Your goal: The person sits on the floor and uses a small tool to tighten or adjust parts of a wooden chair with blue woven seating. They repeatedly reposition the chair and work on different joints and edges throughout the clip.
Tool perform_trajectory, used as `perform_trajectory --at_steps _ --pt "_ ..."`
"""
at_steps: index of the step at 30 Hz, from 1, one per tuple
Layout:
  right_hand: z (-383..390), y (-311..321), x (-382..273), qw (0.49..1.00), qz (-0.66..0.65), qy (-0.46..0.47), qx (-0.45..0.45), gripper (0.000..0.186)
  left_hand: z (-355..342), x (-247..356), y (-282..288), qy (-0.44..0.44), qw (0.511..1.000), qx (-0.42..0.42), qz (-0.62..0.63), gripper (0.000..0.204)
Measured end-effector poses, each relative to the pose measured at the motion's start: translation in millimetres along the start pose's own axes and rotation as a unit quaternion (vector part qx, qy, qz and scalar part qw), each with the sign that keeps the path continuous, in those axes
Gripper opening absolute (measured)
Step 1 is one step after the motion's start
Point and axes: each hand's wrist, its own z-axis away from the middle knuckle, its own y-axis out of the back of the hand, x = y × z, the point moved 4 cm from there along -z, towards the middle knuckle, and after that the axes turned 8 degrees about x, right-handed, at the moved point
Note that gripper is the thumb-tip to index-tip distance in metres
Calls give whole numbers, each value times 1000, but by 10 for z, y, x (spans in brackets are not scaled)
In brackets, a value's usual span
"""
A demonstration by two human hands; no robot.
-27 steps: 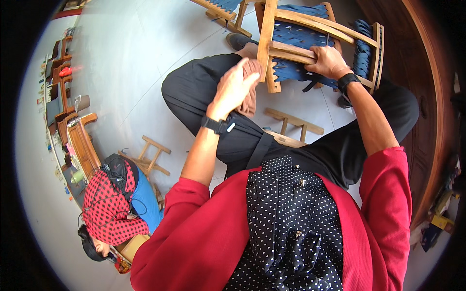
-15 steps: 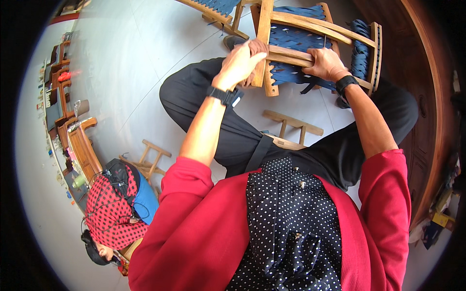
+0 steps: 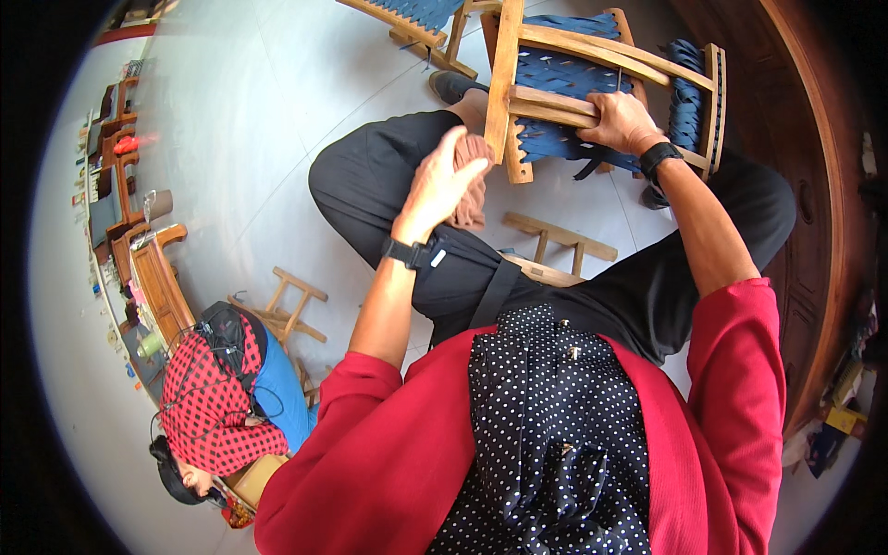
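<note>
A wooden chair (image 3: 504, 83) with a seat woven of dark blue straps (image 3: 555, 74) lies tipped between my knees. My right hand (image 3: 622, 123) is closed round one of its wooden rails (image 3: 553, 104). In my left hand (image 3: 435, 188) is a bunched brown cloth (image 3: 472, 199), held over my left thigh just short of the chair's near post. The left thumb stands apart from the fingers, which partly hide behind the cloth. A blue strap end (image 3: 588, 168) dangles under the woven seat.
Part of another blue-woven wooden chair (image 3: 407, 18) stands at the far left. A low wooden stool (image 3: 560, 245) is between my thighs. Another wooden frame (image 3: 294, 301) sits on the floor at left, near a person in a checked red top (image 3: 208, 379). Dark wooden furniture (image 3: 805, 185) lines the right.
My left hand has drawn the brown cloth off the chair post, back toward me and slightly left. My right hand keeps its hold on the rail.
</note>
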Motion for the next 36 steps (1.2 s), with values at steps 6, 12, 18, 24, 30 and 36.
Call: perform_trajectory --at_steps 6,12,18,24,30,36 --pt "-28 62 -5 999 -5 -9 -32 44 -1018 7 103 -24 992 102 69 48" --pt "-15 80 -28 999 1 -26 -47 44 -1835 314 -304 -7 999 26 47 42" --pt "-27 71 -50 998 -2 -35 -57 46 -1092 244 -250 -134 987 63 -65 32" --pt "-3 57 -46 999 5 -23 -33 46 -265 152 -146 2 999 13 -40 34" --pt "-12 105 -55 1000 1 -7 -26 42 -743 146 -229 -79 989 113 47 33" --pt "-25 137 -73 997 14 -26 -71 36 -2255 367 -288 -50 993 102 17 39"
